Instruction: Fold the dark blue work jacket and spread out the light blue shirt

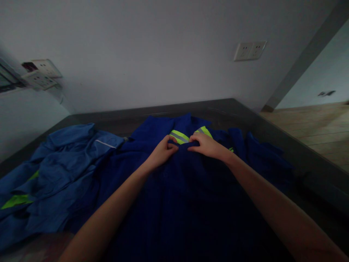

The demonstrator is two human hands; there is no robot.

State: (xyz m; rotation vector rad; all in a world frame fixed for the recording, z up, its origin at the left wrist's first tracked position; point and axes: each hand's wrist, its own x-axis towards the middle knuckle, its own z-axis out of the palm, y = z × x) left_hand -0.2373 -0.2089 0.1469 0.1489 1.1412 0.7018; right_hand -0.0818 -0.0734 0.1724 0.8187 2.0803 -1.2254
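A dark blue work jacket point(185, 196) with yellow and grey reflective stripes point(180, 137) lies spread in front of me on a dark table point(223, 109). My left hand point(163, 150) pinches the fabric at the jacket's upper edge, fingers curled. My right hand point(207, 145) grips the same edge just to the right, close to the left hand, fingers bent onto the cloth. Both forearms reach over the jacket's body.
A lighter blue garment point(62, 174) with yellow-green patches lies crumpled on the left of the table. More dark blue cloth point(261, 156) bunches at the right. Wall sockets point(250, 50) sit above the table's far edge. Wooden floor point(313, 123) shows at right.
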